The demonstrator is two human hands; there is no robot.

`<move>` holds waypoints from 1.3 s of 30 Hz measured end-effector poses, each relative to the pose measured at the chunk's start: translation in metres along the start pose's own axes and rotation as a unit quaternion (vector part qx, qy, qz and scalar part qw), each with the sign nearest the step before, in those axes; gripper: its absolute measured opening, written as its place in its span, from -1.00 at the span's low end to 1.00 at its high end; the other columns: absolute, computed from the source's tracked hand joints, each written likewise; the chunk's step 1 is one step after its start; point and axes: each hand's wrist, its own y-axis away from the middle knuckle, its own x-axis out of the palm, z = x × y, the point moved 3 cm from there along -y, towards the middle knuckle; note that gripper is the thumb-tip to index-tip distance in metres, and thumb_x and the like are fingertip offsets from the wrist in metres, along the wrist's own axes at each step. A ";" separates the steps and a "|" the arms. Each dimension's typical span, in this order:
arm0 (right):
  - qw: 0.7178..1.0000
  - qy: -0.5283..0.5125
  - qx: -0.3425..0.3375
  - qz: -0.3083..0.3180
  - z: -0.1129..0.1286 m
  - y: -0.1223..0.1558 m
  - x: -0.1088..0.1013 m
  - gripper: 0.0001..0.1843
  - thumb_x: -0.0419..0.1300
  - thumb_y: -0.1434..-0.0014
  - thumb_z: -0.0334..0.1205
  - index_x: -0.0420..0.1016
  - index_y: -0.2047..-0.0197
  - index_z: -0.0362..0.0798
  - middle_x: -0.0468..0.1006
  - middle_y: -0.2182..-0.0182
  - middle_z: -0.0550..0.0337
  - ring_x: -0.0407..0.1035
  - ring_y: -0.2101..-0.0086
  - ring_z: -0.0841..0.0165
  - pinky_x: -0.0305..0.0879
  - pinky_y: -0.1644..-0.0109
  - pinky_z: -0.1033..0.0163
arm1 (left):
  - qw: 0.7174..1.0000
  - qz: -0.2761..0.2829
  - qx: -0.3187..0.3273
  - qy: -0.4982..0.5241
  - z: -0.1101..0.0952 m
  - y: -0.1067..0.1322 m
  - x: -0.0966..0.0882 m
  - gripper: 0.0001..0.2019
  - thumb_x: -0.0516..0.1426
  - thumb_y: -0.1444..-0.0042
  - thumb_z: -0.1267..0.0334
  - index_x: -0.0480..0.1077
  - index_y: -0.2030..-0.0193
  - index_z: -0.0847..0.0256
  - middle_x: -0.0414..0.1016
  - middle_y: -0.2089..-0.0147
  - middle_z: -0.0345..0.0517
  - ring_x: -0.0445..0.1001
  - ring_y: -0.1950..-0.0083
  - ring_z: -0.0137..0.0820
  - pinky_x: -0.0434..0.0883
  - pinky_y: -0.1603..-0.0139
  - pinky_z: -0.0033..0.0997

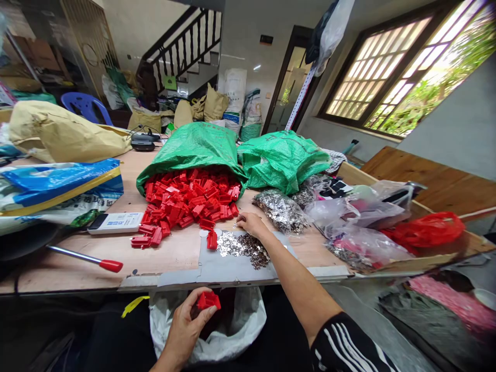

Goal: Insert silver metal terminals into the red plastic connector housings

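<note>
My left hand (186,323) is closed on a small red plastic part (208,300), held below the table edge over a white plastic bag (240,330). My right hand (251,225) reaches across the table, fingers pinched at the near edge of a pile of red plastic parts (186,201) spilling from a green sack (194,147). What the fingers pinch is too small to name. A heap of small shiny metal pieces (242,247) lies on a grey sheet (232,268) just under that hand. One red part (212,239) stands alone beside the metal pieces.
A second green sack (282,157), clear bags of metal pieces (281,209), a red plastic bag (426,230), a white remote (116,223), a red-handled tool (89,258), a blue-and-white sack (54,188) and a brown paper sack (58,132) crowd the wooden table (174,253).
</note>
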 end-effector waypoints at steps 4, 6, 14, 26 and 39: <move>1.000 0.006 0.009 -0.002 0.004 0.001 0.001 -0.80 0.34 0.01 -0.22 0.53 0.25 -0.01 0.59 0.32 0.20 0.43 0.28 0.34 0.17 0.32 0.37 | 1.000 0.009 -0.006 -0.010 -0.001 0.000 0.002 -0.62 0.22 -0.03 0.00 0.44 0.07 0.16 0.60 0.15 -0.09 0.55 0.15 -0.27 0.45 0.08 -0.37; 1.000 0.009 0.010 0.002 0.008 0.002 0.002 -0.84 0.33 0.02 -0.28 0.53 0.29 -0.01 0.59 0.33 0.21 0.43 0.28 0.34 0.16 0.32 0.37 | 1.000 0.013 -0.005 -0.009 -0.002 0.000 0.003 -0.62 0.22 -0.03 0.00 0.44 0.07 0.15 0.61 0.15 -0.09 0.55 0.14 -0.26 0.45 0.08 -0.37; 1.000 0.012 0.007 0.016 0.017 0.001 0.002 -0.86 0.24 0.00 -0.45 0.52 0.36 -0.02 0.58 0.37 0.22 0.42 0.29 0.36 0.15 0.29 0.38 | 1.000 0.012 -0.005 0.000 -0.003 0.000 0.001 -0.64 0.23 -0.02 0.02 0.45 0.08 0.15 0.61 0.18 -0.12 0.55 0.18 -0.29 0.45 0.12 -0.40; 1.000 -0.012 -0.002 0.003 0.015 0.012 -0.002 -0.92 0.18 -0.08 -0.39 0.47 0.32 -0.07 0.56 0.36 0.17 0.39 0.31 0.36 0.14 0.31 0.37 | 1.000 0.016 -0.002 -0.009 0.001 0.001 0.001 -0.63 0.21 -0.04 0.01 0.43 0.06 0.15 0.59 0.17 -0.11 0.52 0.18 -0.30 0.43 0.11 -0.41; 0.993 -0.009 -0.112 0.035 0.008 0.005 0.000 -0.75 0.21 -0.09 -0.31 0.54 0.13 0.06 0.58 0.24 0.19 0.40 0.21 0.30 0.19 0.18 0.33 | 1.000 0.018 0.002 -0.008 0.002 0.000 0.003 -0.64 0.21 -0.04 0.02 0.43 0.07 0.15 0.59 0.18 -0.12 0.53 0.18 -0.29 0.44 0.11 -0.40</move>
